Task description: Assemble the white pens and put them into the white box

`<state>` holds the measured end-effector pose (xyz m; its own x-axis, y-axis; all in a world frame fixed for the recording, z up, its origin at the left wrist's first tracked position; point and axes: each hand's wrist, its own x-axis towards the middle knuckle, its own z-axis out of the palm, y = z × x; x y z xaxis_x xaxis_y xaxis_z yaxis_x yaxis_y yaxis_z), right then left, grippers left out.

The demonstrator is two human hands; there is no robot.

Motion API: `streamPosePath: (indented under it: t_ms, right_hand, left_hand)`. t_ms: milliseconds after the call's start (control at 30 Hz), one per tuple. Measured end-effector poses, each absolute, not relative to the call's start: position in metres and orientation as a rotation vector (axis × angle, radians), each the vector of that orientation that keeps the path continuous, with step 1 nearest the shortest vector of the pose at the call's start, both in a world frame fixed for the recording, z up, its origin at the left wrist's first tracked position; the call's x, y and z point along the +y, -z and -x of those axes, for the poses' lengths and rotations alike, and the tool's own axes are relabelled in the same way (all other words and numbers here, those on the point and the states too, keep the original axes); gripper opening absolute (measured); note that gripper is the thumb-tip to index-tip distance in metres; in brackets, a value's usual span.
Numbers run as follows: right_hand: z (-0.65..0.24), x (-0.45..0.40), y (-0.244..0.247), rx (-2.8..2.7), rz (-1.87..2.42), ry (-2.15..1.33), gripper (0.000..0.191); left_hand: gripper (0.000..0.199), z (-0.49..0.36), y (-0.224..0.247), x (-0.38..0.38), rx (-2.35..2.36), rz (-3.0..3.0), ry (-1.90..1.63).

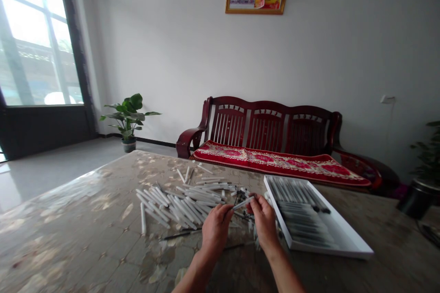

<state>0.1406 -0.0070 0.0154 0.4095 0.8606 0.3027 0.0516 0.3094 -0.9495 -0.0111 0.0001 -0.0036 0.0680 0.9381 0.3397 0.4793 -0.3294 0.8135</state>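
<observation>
Between my two hands I hold a slim whitish pen (242,203) nearly level over the table. My left hand (217,229) pinches its left end, and the fingers of my right hand (263,219) are closed on its right end. Just left of my hands lies a loose pile of white pen barrels (187,203). Small black and clear parts (244,192) are scattered behind and beneath my hands, partly hidden by them. To the right of my right hand, a shallow white box (343,219) holds rows of clear and dark pens (299,215).
A patterned cover lies on the table (85,238). Beyond the table stands a dark red wooden bench (268,123) with a red floral cushion (261,158). A potted plant (129,116) is at the back left, and a dark pot (417,197) stands at the right.
</observation>
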Motion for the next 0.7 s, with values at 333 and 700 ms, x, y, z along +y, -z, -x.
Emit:
streamPosePath:
  t_ms: [333,700]
  right_hand:
    - [-0.132,-0.005,-0.007,-0.859,1.176,-0.883,0.041]
    - [-0.148,-0.010,-0.028,-1.451,1.320,-0.348,0.031]
  left_hand:
    - [0.020,0.016,0.000,-0.008,1.625,-2.261,-1.210]
    - [0.018,0.024,0.002,0.000,1.602,-2.418,-1.269]
